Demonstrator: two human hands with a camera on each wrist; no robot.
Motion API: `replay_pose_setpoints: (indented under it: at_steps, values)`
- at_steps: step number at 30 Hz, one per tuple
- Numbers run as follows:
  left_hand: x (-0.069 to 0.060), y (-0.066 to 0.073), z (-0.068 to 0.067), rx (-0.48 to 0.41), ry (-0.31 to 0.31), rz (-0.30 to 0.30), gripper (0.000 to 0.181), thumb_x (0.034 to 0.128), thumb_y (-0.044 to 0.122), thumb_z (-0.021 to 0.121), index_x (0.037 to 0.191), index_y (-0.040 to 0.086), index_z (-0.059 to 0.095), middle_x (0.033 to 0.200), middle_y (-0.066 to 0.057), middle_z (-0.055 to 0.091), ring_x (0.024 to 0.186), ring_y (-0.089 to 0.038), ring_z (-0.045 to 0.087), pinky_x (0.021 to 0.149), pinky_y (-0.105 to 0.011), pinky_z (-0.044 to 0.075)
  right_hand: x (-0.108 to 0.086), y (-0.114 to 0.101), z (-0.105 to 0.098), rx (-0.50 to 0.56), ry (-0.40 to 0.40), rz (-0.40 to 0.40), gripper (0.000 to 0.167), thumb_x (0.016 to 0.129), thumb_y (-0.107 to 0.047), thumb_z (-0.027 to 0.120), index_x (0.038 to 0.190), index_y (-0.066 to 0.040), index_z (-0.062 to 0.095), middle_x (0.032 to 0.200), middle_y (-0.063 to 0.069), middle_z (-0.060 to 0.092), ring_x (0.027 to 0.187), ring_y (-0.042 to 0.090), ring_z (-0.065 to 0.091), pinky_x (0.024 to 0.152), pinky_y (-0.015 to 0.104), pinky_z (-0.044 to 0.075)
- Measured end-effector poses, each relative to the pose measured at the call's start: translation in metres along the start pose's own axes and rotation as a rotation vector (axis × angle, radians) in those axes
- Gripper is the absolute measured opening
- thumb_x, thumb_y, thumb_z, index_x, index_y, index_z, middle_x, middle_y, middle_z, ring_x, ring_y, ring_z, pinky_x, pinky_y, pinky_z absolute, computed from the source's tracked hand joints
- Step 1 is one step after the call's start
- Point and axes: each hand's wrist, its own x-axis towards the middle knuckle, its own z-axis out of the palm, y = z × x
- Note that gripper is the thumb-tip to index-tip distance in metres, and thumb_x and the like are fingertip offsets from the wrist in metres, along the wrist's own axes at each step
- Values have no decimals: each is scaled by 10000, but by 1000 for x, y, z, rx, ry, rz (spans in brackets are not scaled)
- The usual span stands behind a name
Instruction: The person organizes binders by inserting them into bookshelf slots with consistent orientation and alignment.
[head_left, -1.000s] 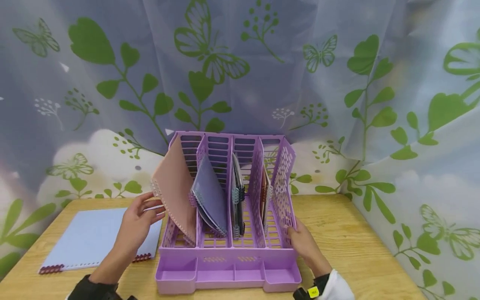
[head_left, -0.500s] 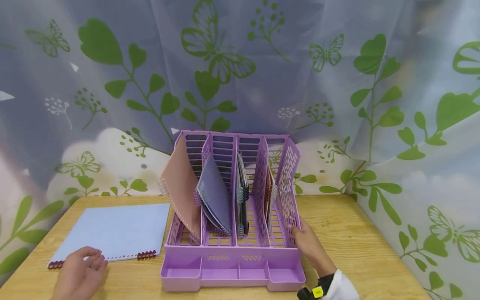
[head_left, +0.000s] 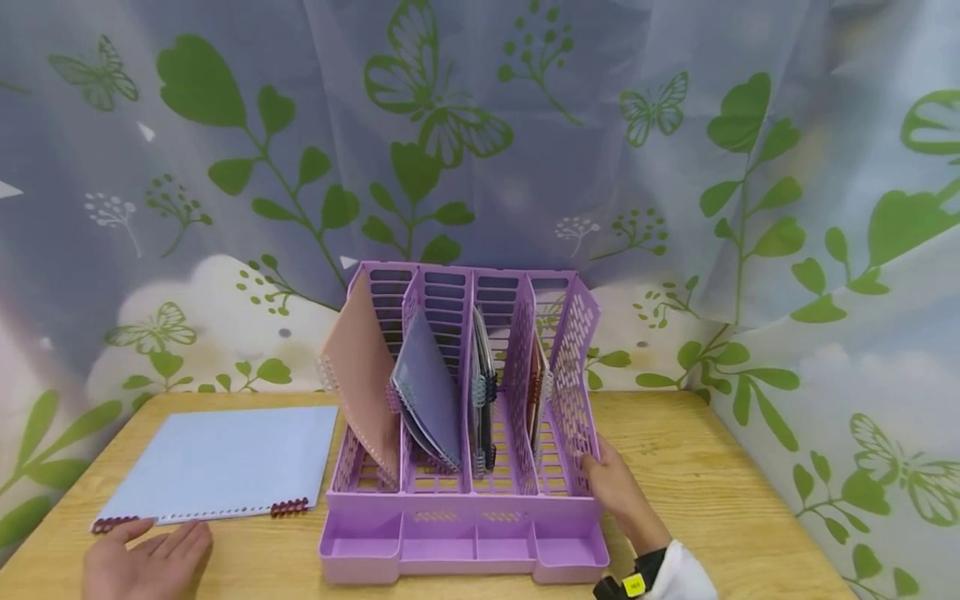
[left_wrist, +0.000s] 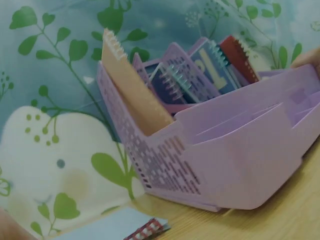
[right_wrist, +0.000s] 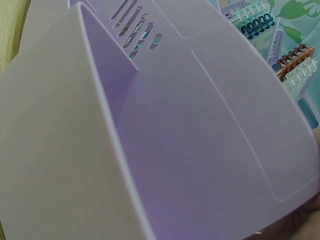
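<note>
My left hand lies by the ring-bound front edge of a large pale blue notebook, its fingers loosely extended and holding nothing. Whether the fingertips touch the notebook is hard to tell. With my right hand I grip the right side of a purple desktop file rack near its front; some of those fingers are hidden behind the panel. Inside the rack stand a peach notebook at far left, leaning, then blue-grey notebooks, thin dark ring-bound notebooks and a reddish-brown notebook.
Small open trays run along the rack's front. Behind the wooden table hangs a curtain printed with leaves and butterflies. The pale blue notebook lies flat to the left of the rack.
My left hand has left the peach notebook, moving down and left to the pale blue notebook's front edge, and its fingers have turned and straightened. My right hand stays on the rack.
</note>
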Motion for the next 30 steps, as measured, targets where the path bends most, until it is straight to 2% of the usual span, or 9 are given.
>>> replay_pose_setpoints:
  at_steps: [6,10,14,17,19,22,25,28,30]
  values:
    - [7,1,9,-4,-80,12,652,1006,442,291,1361,496,-253,1492,293,-97,1382,21,-43,1134,-259,98,-2,1,3,6,9,-4,487,959,6,320,1437,97,289,1354,344,423,1173,456,484,946,566,414]
    - [11,3,14,-13,-62,41,648,1003,449,299,1373,504,-231,1486,299,-45,1375,35,-10,1128,-248,102,-2,2,6,29,-7,-15,489,955,18,321,1436,101,289,1352,345,425,1168,453,489,942,566,419]
    - [13,6,17,-28,-39,64,629,1002,441,327,1391,528,-159,1488,257,39,1371,30,68,1125,-270,159,-1,3,7,24,-2,-15,481,960,12,323,1432,101,297,1351,341,430,1180,447,480,955,567,408]
    - [18,8,20,-22,-60,81,595,1005,434,332,1403,537,-98,1476,260,71,1368,29,99,1122,-284,185,-1,3,7,19,6,-9,479,963,3,317,1432,101,294,1348,344,430,1180,454,478,954,573,406]
    - [23,8,24,0,-90,105,587,1011,419,326,1402,539,-95,1493,258,39,1374,35,62,1126,-284,171,-1,2,7,22,8,-11,480,962,4,315,1431,103,293,1342,348,433,1173,457,483,948,574,411]
    - [32,7,32,66,-121,157,619,1016,403,301,1373,541,-185,1471,317,-109,1371,38,-58,1132,-267,113,0,2,8,28,6,-12,477,959,6,319,1424,110,298,1328,351,445,1153,451,501,934,566,426]
    - [43,4,43,114,-118,182,673,1009,428,297,1325,524,-289,1428,341,-222,1350,43,-146,1129,-245,54,0,3,10,25,3,-8,476,956,7,325,1420,113,304,1326,349,449,1151,448,504,935,562,426]
    - [54,1,56,86,-127,174,698,1001,425,364,1382,516,-214,1477,313,-137,1360,55,-83,1125,-236,27,-1,3,12,14,4,-6,476,956,4,327,1420,113,305,1331,345,447,1163,450,494,940,567,419]
    - [60,-2,65,85,-151,182,667,1004,396,390,1430,502,-111,1494,303,-23,1362,65,-9,1123,-227,35,-2,3,13,16,3,-7,476,959,4,324,1421,114,301,1332,347,443,1167,457,490,938,571,419]
